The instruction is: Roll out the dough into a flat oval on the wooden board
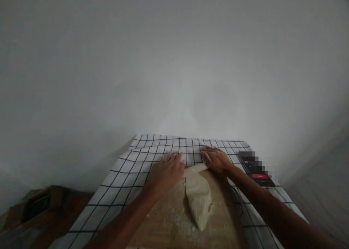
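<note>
A pale rolling pin [198, 168] lies across the far part of a wooden board [169, 220], over the far end of the dough. My left hand [172, 165] holds down its left end, with floury fingers reaching forward beyond the board's far edge. The right end is under my right hand [216, 159], whose fingers stretch forward and to the left; both palms hide the pin's ends. Toward me from the pin, a cream-coloured piece of dough [198, 200] is flattened at the far end, thicker and folded nearer me, tapering to a point.
A white cloth with a black grid [120, 172] covers the table. Right of my right hand lies a phone [257, 172] with a lit screen, partly blurred out. Flour and crumbs dot the board. A wall [174, 78] rises behind; brown wooden furniture [40, 209] stands low at left.
</note>
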Tool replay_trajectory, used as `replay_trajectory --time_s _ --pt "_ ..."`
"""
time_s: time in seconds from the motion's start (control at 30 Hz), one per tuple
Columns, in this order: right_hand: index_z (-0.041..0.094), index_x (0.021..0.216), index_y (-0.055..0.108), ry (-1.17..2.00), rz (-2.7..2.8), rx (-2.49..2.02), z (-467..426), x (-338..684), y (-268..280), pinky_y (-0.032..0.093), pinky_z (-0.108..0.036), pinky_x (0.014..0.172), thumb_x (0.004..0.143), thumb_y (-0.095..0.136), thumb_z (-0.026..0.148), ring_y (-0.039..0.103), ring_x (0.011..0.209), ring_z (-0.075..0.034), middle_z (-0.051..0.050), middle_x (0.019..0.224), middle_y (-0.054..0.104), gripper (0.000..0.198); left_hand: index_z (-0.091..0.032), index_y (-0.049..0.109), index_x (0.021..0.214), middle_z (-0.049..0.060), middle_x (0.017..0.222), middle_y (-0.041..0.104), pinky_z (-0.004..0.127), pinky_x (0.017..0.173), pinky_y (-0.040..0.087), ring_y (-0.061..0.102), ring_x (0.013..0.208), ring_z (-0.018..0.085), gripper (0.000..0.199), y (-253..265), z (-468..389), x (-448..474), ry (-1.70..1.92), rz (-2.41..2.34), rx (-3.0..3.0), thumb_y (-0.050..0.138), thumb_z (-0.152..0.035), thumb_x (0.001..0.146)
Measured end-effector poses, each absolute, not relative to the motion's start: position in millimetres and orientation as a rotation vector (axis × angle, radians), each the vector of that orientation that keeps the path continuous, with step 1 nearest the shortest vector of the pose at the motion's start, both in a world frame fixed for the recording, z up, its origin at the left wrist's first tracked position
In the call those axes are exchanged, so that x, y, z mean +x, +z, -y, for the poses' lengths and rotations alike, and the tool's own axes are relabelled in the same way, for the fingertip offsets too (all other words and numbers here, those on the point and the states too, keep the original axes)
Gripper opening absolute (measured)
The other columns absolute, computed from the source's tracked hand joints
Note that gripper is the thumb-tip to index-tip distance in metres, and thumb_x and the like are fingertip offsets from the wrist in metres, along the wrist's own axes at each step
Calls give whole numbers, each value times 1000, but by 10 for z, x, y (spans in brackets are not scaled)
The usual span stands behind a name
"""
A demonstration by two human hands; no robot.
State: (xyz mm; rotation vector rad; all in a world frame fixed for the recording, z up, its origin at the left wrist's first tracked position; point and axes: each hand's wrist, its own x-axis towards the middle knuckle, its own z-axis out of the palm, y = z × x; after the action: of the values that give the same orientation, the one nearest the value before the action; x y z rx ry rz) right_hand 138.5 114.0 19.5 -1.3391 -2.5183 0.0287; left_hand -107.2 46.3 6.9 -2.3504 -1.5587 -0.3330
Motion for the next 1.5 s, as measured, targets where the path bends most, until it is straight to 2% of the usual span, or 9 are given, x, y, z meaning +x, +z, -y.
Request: replay_trajectory --time_s 0.1,0.23,0.37,0.57,0.73,1.03,1.13,1.27,1.5 --pt "22 121 71 48 2533 -1293 -866 1511 221 43 -44 115 108 30 35 50 139 -25 -6 135 67 45 -18 64 129 15 148 56 60 111 42 51 138 35 35 68 -168 -1022 -374 1454 -2362 44 -17 100" --pt "24 128 67 25 2433 -1310 -145 1758 163 47 -44 113 107 35 35 54 136 -24 -6 138 65 40 -20 44 151 11 160 41 58 120 33 35 149 32 49 49 293 -967 -455 1373 -2402 42 -28 102" --pt "29 142 57 -62 2365 -1348 261 1833 52 43 -47 118 106 39 34 45 144 -25 -2 150 54 41 -20 32 158 7 164 33 52 123 32 31 152 28 57 17 394 -956 -535 1315 -2448 42 -32 103" --pt "21 136 63 -99 2357 -1508 -517 1631 55 26 -59 122 109 25 37 38 147 -29 -6 151 53 49 -17 52 145 13 150 54 52 116 41 50 140 27 44 67 -204 -928 -445 1441 -2478 37 -25 105" --pt "20 133 65 7 2501 -1417 -1171 1518 141 33 -51 121 109 25 36 40 146 -26 -7 147 58 50 -14 59 135 18 147 56 53 108 47 51 139 32 39 75 -510 -950 -271 1540 -2410 39 -20 102" --pt "19 133 64 -169 2444 -1269 53 1813 53 46 -48 114 105 40 29 55 136 -26 -11 140 63 38 -16 36 155 12 162 36 53 121 34 33 150 31 55 -23 287 -934 -526 1248 -2419 43 -29 102" --pt "22 139 60 -195 2404 -1352 284 1819 12 45 -53 114 105 41 31 48 141 -28 -9 149 55 39 -15 33 157 11 163 35 53 122 33 33 151 29 56 -8 313 -926 -525 1188 -2461 42 -26 102" --pt "21 137 62 -114 2362 -1459 -202 1736 20 37 -58 118 107 35 34 45 143 -31 -9 146 58 42 -14 44 150 13 153 51 52 117 40 49 141 27 48 12 -104 -864 -503 1395 -2494 37 -25 104" --pt "12 123 69 -10 2441 -1318 -1028 1612 167 39 -39 118 110 25 32 51 138 -24 -12 136 66 51 -14 64 127 19 147 56 57 109 46 49 140 33 34 77 -561 -838 -295 1491 -2492 43 -20 101"
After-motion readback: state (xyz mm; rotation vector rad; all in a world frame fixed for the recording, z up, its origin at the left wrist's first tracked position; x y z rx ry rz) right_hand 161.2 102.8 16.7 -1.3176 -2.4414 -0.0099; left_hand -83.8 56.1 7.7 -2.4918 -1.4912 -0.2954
